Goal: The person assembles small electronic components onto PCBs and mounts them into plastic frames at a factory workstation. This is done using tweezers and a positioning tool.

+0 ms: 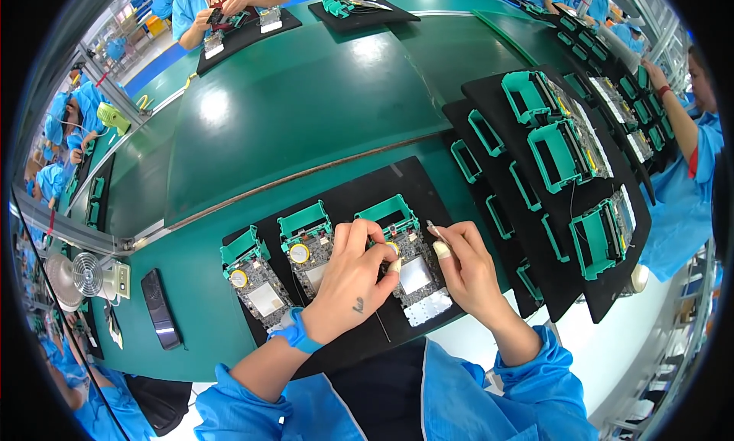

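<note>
Three circuit boards with green plastic frames lie in a row on a black mat point(417, 179): a left board point(265, 299), a middle board point(316, 274) and a right board point(416, 276). The left and middle boards each show a round yellow-rimmed coin cell point(299, 253). Over the right board, my left hand point(344, 282) has its thumb and fingers pinched beside a partly covered coin cell; what they grip is hidden. My right hand point(468, 271) is closed on a thin metal tool point(434, 229), just right of that board's green frame. Pale covers sit on both thumb tips.
Stacked black trays point(562, 234) with green frames and boards stand at the right. A dark phone point(160, 309) and a small fan point(88, 274) are on the left. Across the green table point(306, 112) a person's hands point(222, 16) work over another mat; another worker's arm point(669, 97) reaches in at right.
</note>
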The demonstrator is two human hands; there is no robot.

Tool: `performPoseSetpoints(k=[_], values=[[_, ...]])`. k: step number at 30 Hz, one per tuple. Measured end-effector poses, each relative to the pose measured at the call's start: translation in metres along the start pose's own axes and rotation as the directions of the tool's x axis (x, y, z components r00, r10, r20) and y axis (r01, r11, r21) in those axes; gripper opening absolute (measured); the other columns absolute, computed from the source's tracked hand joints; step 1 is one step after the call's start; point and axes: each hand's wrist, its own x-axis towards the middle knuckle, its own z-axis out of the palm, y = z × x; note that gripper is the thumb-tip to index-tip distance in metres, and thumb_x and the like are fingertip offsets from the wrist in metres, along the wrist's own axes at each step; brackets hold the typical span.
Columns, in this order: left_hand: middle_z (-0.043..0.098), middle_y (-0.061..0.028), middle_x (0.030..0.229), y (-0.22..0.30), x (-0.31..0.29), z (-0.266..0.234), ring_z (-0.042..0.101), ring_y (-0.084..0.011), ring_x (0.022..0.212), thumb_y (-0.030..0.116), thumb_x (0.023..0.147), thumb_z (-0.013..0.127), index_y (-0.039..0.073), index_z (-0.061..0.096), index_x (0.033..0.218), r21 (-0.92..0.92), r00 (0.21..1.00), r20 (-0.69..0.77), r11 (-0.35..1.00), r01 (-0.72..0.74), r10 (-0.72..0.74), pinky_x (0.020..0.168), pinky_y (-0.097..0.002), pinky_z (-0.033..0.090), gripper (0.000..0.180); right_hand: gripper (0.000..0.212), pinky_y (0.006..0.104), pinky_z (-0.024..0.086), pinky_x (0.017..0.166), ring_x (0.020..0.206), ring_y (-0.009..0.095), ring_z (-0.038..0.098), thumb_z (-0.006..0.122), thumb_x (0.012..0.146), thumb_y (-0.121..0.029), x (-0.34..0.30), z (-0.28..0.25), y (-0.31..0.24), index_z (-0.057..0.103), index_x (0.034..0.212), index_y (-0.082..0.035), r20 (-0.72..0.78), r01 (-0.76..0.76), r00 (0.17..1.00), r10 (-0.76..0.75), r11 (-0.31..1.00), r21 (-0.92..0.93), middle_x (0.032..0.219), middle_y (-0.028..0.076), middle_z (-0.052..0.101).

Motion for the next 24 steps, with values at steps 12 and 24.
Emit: performPoseSetpoints(k=[12, 24], values=[[0.046, -0.0118, 0.097, 0.011, 0.002, 0.003, 0.044, -0.0295, 0.093, 0.001, 0.066, 0.07, 0.0, 0.063, 0.08, 0.054, 0.997, -0.052, 0.997, 0.064, -0.061, 0.08, -0.0365, 0.041, 0.016, 0.045, 0.034, 0.049, 0.053, 0.066, 0.021, 0.059, 0.058, 0.078, 0.003, -0.011, -0.003, -0.008, 0.056, 0.121, -0.012, 0.085, 0.018, 0.996, -0.009, 0.994, -0.109, 0.1, 0.008, 0.048], [0.047, -0.0128, 0.097, 0.013, 0.003, 0.004, 0.044, -0.0299, 0.093, 0.001, 0.067, 0.069, 0.0, 0.063, 0.08, 0.036, 0.998, -0.024, 0.998, 0.057, -0.056, 0.08, -0.0366, 0.041, 0.015, 0.045, 0.0292, 0.047, 0.054, 0.066, 0.018, 0.058, 0.057, 0.073, 0.011, -0.023, -0.006, -0.006, 0.065, 0.113, -0.008, 0.085, 0.016, 0.996, -0.01, 0.997, -0.073, 0.097, 0.009, 0.049]])
